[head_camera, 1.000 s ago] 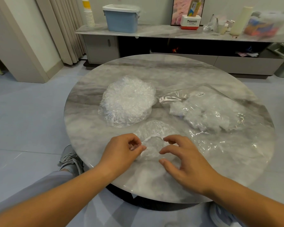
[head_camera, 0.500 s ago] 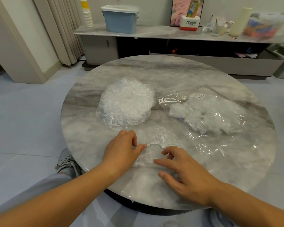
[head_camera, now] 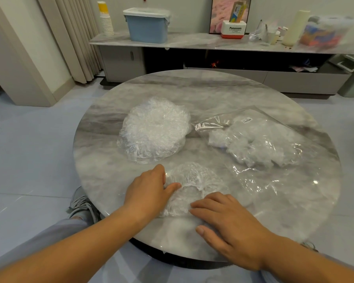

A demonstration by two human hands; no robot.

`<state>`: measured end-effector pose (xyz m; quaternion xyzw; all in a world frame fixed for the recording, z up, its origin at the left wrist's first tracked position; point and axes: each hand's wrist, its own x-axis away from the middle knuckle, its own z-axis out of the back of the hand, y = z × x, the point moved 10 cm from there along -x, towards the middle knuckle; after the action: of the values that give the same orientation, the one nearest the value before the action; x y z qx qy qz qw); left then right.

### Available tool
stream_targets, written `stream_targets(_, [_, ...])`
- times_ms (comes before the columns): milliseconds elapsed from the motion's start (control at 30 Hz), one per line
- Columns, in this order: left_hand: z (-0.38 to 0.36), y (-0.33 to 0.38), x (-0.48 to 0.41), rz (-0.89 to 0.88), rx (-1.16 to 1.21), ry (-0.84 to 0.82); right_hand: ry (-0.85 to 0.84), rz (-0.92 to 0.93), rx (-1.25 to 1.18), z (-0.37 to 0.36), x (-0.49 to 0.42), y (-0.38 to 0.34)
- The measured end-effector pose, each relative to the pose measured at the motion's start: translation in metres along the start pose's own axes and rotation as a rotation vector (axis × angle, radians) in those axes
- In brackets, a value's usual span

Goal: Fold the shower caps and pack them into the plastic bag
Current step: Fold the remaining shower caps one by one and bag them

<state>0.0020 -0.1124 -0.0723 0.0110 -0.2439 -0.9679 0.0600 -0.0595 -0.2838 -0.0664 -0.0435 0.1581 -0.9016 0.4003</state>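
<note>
The left hand rests on the left side of the cap, thumb flat. Its fingertips are hidden, so a pinch cannot be told. The right hand lies flat, fingers straight, on the cap's near edge. The cap is thin and puffy. It may puff back up or slide if a hand lifts. Behind the cap sit the pile, left, and the bag, right.

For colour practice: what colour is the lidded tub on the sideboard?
Tub: light blue, head view.
</note>
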Motion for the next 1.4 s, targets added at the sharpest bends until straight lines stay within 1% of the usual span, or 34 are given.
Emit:
stream_targets(100, [0.008,-0.008,-0.003,0.042,0.001,0.011,-0.028,-0.038,-0.002,-0.006,0.0,0.008])
stream_targets(200, [0.017,-0.014,-0.007,0.048,0.02,0.032,-0.039,-0.049,-0.019,-0.007,-0.001,0.011])
stream_targets(300, [0.008,-0.012,-0.008,0.023,0.165,-0.041,-0.039,-0.05,-0.024,-0.005,-0.004,0.009])
stream_targets(333, [0.003,-0.01,-0.008,0.008,0.173,-0.072,-0.045,-0.055,-0.033,-0.004,-0.006,0.009])
stream_targets(400, [-0.004,-0.005,-0.007,-0.02,0.102,-0.108,-0.036,-0.068,-0.077,-0.001,-0.009,0.01])
stream_targets(433, [-0.007,-0.004,-0.007,-0.027,0.063,-0.114,-0.004,-0.084,-0.114,0.004,-0.012,0.012])
stream_targets(500, [-0.01,-0.004,-0.006,-0.02,0.021,-0.124,0.096,-0.161,-0.204,0.017,-0.018,0.022])
stream_targets(600, [-0.013,-0.006,-0.007,0.002,0.025,-0.121,0.252,-0.31,-0.341,0.035,-0.035,0.043])
stream_targets(633, [-0.013,-0.006,-0.008,0.008,0.033,-0.121,0.254,-0.364,-0.371,0.036,-0.043,0.052])
stream_targets(700, [-0.014,-0.006,-0.009,0.019,0.049,-0.124,0.162,-0.454,-0.386,0.029,-0.057,0.065])
stream_targets(767, [-0.015,-0.007,-0.009,0.025,0.063,-0.131,0.069,-0.491,-0.397,0.022,-0.066,0.072])
stream_targets(800, [-0.015,-0.007,-0.009,0.026,0.068,-0.129,0.058,-0.501,-0.434,0.022,-0.069,0.074])
stream_targets(967, [-0.016,-0.009,-0.009,0.028,0.071,-0.129,0.152,-0.578,-0.63,0.024,-0.07,0.082])
stream_targets(1067, [-0.016,-0.008,-0.008,0.028,0.057,-0.126,0.234,-0.541,-0.744,0.035,-0.065,0.077])
stream_targets(1133, [-0.015,-0.007,-0.009,0.041,0.042,-0.116,0.293,-0.462,-0.793,0.043,-0.062,0.067])
stream_targets(1200, [-0.014,-0.009,-0.01,0.057,0.035,-0.108,0.335,-0.368,-0.779,0.05,-0.057,0.056])
stream_targets(1267, [-0.014,-0.009,-0.009,0.07,0.041,-0.105,0.324,-0.287,-0.737,0.052,-0.049,0.044])
stream_targets(1333, [-0.013,-0.009,-0.009,0.074,0.051,-0.115,0.263,-0.213,-0.638,0.048,-0.04,0.031])
stream_targets(1400, [-0.013,-0.012,-0.009,0.066,0.087,-0.171,0.19,-0.127,-0.509,0.041,-0.029,0.018])
